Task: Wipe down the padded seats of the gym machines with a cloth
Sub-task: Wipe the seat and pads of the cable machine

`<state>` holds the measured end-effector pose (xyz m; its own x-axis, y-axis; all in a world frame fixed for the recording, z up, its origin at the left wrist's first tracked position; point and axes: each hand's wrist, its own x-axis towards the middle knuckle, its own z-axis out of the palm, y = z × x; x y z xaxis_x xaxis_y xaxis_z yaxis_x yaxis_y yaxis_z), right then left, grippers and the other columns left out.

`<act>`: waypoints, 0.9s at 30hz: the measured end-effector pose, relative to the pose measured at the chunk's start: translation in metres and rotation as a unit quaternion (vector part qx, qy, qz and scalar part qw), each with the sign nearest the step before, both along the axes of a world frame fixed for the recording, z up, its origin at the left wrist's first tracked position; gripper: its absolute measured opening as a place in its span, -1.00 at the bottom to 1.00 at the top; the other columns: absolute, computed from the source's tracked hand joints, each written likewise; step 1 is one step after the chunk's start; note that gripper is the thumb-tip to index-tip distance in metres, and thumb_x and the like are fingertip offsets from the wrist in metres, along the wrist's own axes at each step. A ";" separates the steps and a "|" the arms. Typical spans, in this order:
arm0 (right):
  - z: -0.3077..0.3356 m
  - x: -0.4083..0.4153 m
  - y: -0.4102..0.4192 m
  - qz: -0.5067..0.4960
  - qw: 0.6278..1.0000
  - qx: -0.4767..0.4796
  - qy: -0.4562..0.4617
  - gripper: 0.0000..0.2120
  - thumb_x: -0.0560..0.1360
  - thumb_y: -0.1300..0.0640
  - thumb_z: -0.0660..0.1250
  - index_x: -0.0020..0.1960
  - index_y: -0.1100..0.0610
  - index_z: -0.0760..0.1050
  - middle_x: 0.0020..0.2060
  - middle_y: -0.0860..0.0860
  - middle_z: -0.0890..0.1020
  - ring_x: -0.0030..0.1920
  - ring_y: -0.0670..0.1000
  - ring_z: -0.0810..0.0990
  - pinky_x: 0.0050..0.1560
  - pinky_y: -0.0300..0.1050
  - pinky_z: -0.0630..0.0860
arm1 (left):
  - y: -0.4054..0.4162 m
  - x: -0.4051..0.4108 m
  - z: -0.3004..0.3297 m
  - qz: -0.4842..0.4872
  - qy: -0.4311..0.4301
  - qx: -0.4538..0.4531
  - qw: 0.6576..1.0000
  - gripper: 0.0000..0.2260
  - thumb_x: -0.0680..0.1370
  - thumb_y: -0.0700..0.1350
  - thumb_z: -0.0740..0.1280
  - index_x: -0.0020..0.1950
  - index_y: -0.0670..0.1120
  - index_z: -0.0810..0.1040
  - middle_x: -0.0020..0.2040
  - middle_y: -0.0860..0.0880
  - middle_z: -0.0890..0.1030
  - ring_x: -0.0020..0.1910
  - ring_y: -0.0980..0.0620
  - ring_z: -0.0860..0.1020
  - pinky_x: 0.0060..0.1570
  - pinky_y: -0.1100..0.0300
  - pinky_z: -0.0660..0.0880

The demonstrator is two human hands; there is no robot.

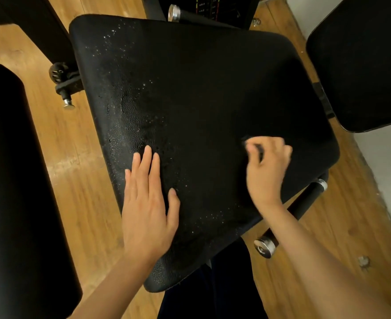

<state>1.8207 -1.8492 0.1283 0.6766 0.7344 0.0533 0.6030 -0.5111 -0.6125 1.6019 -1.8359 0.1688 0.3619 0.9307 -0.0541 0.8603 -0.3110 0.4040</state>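
Head view: one black padded seat (201,93) was seen droplet-speckled — left hand (147,210) pressed flat, right hand (267,169) pinching a dark cloth (247,140).

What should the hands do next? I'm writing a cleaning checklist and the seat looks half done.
Probably sweep the right hand, which grips a dark cloth, leftward across the seat. Droplets show on its left half, while the right half looks dry. The left hand rests flat among them and would need to lift clear.
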 end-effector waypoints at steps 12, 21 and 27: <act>0.005 -0.018 -0.013 0.055 0.998 0.007 0.009 -0.87 0.60 0.09 0.26 0.07 0.03 0.58 0.00 -0.03 0.49 0.03 -0.04 0.38 0.05 0.08 0.44 | -0.001 0.000 -0.003 -0.003 0.011 0.015 1.000 -0.44 0.65 -0.04 0.10 0.61 -0.21 0.10 0.64 -0.11 0.06 0.63 -0.03 -0.09 0.59 0.10 -0.19; 0.028 -0.100 -0.088 0.153 0.988 -0.004 0.029 -0.85 0.61 0.07 0.20 -0.04 0.01 0.54 -0.06 -0.10 0.45 -0.06 -0.07 0.38 -0.11 -0.07 0.38 | -0.001 0.000 -0.004 -0.002 0.007 0.021 1.000 -0.45 0.65 -0.06 0.11 0.61 -0.22 0.11 0.64 -0.11 0.07 0.63 -0.05 -0.08 0.59 0.04 -0.14; 0.021 -0.100 -0.032 0.066 0.998 0.007 -0.020 -0.85 0.62 0.07 0.18 -0.04 0.03 0.50 -0.04 -0.03 0.47 -0.05 -0.03 0.38 -0.08 -0.09 0.36 | -0.002 -0.002 -0.006 -0.009 0.017 0.031 0.999 -0.45 0.65 -0.06 0.11 0.61 -0.23 0.11 0.64 -0.12 0.07 0.63 -0.06 -0.07 0.59 0.07 -0.17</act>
<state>1.7210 -1.8812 0.1496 0.5719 0.8155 0.0888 0.6880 -0.4180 -0.5932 1.6002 -1.8380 0.1629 0.3771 0.9261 -0.0098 0.8676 -0.3496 0.3537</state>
